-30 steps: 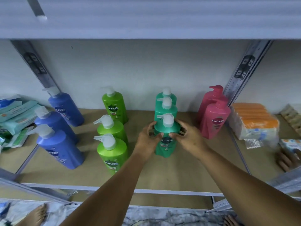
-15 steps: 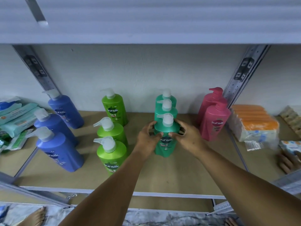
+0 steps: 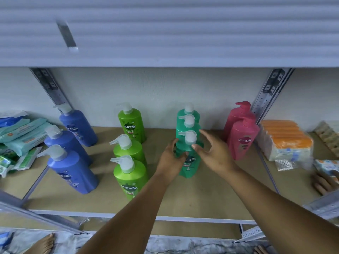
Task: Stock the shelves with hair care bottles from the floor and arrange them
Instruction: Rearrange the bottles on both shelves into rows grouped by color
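Packs of wipes point(image 3: 22, 132) lie at the far left of the shelf point(image 3: 211, 195). Next come three blue bottles point(image 3: 73, 173) in a row, then three light green bottles point(image 3: 129, 178). The left hand point(image 3: 171, 158) curls round the front teal bottle point(image 3: 190, 164), which stands on the shelf before two more teal ones. The right hand point(image 3: 214, 154) is spread open just beside it, maybe touching the pump. Two pink bottles point(image 3: 242, 140) stand further right, then orange packs point(image 3: 286, 138).
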